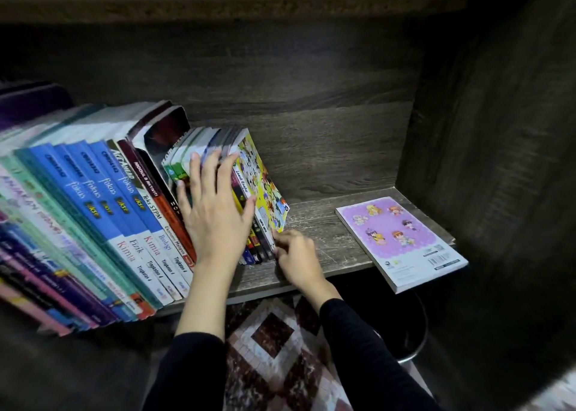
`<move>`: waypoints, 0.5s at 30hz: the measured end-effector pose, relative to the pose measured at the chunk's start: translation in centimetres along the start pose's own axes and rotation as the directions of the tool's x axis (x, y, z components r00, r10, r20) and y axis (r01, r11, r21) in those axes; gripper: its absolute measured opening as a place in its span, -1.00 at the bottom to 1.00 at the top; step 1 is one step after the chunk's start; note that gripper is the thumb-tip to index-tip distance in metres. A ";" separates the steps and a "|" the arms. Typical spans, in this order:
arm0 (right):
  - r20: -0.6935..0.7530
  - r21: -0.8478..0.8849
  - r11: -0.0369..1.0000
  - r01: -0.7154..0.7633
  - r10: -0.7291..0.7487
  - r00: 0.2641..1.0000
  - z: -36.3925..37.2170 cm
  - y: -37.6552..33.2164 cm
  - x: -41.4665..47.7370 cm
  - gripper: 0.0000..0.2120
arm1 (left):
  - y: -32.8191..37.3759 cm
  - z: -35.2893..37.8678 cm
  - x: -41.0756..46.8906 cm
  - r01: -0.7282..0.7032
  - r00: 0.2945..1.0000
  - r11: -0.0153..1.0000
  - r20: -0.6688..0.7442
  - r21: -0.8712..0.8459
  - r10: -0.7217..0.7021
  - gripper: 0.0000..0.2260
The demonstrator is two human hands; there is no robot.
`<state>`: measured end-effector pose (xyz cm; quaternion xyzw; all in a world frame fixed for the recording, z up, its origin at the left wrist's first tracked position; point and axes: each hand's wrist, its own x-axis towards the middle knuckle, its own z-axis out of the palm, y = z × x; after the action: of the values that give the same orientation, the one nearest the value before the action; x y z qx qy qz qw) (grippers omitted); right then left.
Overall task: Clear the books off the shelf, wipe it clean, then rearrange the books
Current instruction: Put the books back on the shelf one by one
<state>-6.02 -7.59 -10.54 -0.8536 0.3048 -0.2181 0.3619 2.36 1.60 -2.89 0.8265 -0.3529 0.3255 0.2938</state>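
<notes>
A long row of upright books (103, 211) leans leftward on the dark wooden shelf (324, 236). At its right end stands a small group of comic books (265, 189), the outermost with a yellow cartoon cover. My left hand (215, 211) lies flat with spread fingers against the spines and tops of these small books. My right hand (296, 261) is curled at their lower right corner, fingertips touching the outermost book's bottom edge. A purple-covered book (399, 239) lies flat on the shelf to the right, its corner overhanging the front edge.
The shelf's right side wall (486, 130) and back panel (311, 99) enclose the compartment. Below the shelf lie a patterned brown-and-white rug (274, 348) and a dark round stool with a metal rim (411, 342).
</notes>
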 end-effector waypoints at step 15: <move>0.083 -0.450 0.893 -0.016 0.060 0.995 -4.7 -1.4 -1.0 -0.72 | 1.7 -0.9 -3.2 -0.068 0.998 0.997 -0.014 -0.042 0.067 -0.62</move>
<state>-9.00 -8.36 -6.63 -0.9172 0.3461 -0.0942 0.1733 -1.01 2.51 -4.25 0.8057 -0.3856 0.3329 0.3023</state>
